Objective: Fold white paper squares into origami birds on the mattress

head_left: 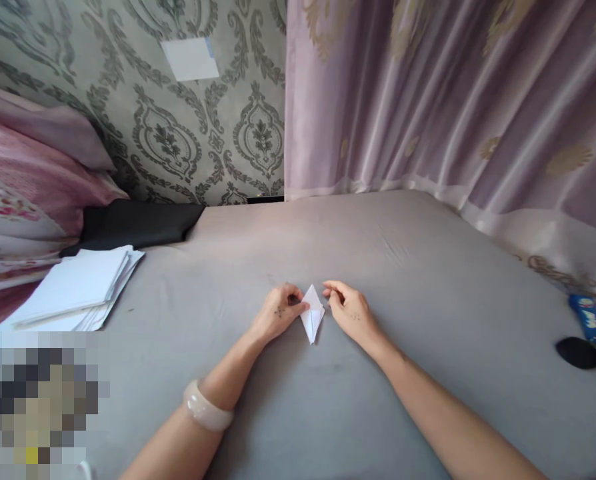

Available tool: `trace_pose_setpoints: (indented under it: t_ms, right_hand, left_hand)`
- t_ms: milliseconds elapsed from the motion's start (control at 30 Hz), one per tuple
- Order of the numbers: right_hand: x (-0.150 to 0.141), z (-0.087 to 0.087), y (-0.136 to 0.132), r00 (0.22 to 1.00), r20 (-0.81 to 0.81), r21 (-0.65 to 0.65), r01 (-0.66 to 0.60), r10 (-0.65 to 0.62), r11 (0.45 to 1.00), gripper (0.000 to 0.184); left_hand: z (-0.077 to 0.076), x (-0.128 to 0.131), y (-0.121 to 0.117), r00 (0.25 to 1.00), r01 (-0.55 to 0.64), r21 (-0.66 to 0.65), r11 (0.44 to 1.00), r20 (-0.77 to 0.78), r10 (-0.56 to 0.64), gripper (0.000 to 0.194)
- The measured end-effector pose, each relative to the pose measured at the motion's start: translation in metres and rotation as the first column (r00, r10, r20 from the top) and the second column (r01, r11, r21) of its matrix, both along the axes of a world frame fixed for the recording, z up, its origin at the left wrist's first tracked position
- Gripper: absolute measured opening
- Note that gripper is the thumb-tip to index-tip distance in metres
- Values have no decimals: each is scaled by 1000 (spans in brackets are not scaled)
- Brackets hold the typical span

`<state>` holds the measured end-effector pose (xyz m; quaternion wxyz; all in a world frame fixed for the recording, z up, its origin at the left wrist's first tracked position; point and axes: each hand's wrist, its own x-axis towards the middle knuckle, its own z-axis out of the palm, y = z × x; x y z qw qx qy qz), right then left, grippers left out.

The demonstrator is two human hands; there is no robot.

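Observation:
A small white piece of folded paper (313,320), shaped like a narrow diamond with layered flaps and a crease down its lower half, is at the middle of the grey surface. My left hand (279,311) pinches its left corner, the thumb lying on top and the fingers behind. Just to the right of the paper is my right hand (349,309), its fingers bent loosely and slightly apart, holding nothing and not touching the paper. A pale bangle (207,407) circles my left forearm.
Grey cloth (298,247) covers the surface. On the left lie a stack of white paper (78,283) and a black flat item (138,223). A blue packet (588,320) and a black oval object (579,352) sit at the right edge. Purple curtains (378,100) hang behind.

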<state>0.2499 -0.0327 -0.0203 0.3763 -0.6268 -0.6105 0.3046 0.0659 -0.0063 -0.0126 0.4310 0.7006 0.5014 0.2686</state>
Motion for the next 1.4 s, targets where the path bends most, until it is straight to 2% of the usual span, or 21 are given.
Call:
trace_pose_setpoints:
  t_ms: [67,100,200,267,333,433,500,533,633,700,800,867,900,967,1033,1067,1133,1233,1300,1400]
  right_hand:
    - [1,6,-2,996,-86,-15,-5,3,1000,32]
    - [1,11,-3,993,-121,-20,-13,11,1000,36]
    - [0,22,-10,951,-297,-7,-90,84,996,46]
    - [-3,26,-13,863,-476,20,-182,169,983,50]
    - [-7,26,-15,742,-640,47,-224,201,973,56]
    - [-12,21,-13,613,-780,52,-139,127,989,59]
    - [-15,19,-12,585,-803,59,-111,113,992,57]
    - [-17,18,-12,602,-787,70,-127,133,989,53]
    - [-21,18,-14,756,-624,117,-159,197,980,36]
    - [-23,18,-16,867,-473,153,-91,154,984,26]
    - [-18,16,-18,966,-241,291,-16,90,957,16]
    - [-9,15,-19,997,9,447,-72,76,892,16]
    - [-5,15,-18,986,162,518,-123,44,846,20]
    - [2,15,-17,900,431,598,-237,-58,766,29]
    - [4,15,-15,795,591,600,-318,-138,734,33]
    - [3,14,-14,751,643,577,-346,-150,740,33]
    - [-1,13,-14,674,729,482,-383,-119,788,30]
    - [-8,11,-20,591,806,261,-411,38,873,27]
    - [-9,11,-25,583,799,138,-420,150,897,32]
    - [-3,17,-31,634,724,34,-427,272,904,41]
  left_hand:
    - [3,1,-5,980,5,-95,995,196,13,18]
    - [5,2,-7,948,-4,-135,991,315,46,22]
    - [11,5,-11,793,-25,-241,970,586,166,36]
    - [16,6,-12,732,-5,-312,950,646,216,36]
    - [18,7,-12,693,26,-391,920,670,265,33]
    - [20,6,-12,645,61,-473,879,690,327,35]
    - [20,7,-12,614,77,-497,865,706,351,38]
    - [20,7,-13,605,87,-504,859,712,357,39]
    - [16,10,-15,605,104,-510,854,713,353,37]
    - [13,11,-16,652,69,-487,871,683,330,33]
    - [9,8,-15,756,-47,-362,931,596,270,30]
    - [8,4,-13,813,-153,-221,963,527,250,31]
    - [8,2,-12,838,-211,-130,969,486,248,31]
    - [9,-3,-10,889,-305,83,949,382,252,25]
    - [10,-7,-10,931,-310,274,911,280,233,18]
    - [11,-8,-10,948,-285,341,896,240,210,17]
    - [11,-10,-11,977,-194,426,884,168,133,18]
    - [8,-12,-10,999,-13,464,886,41,-6,22]
    - [4,-13,-9,997,77,436,897,-41,-65,26]
    - [1,-17,-6,994,74,386,920,-98,-39,31]
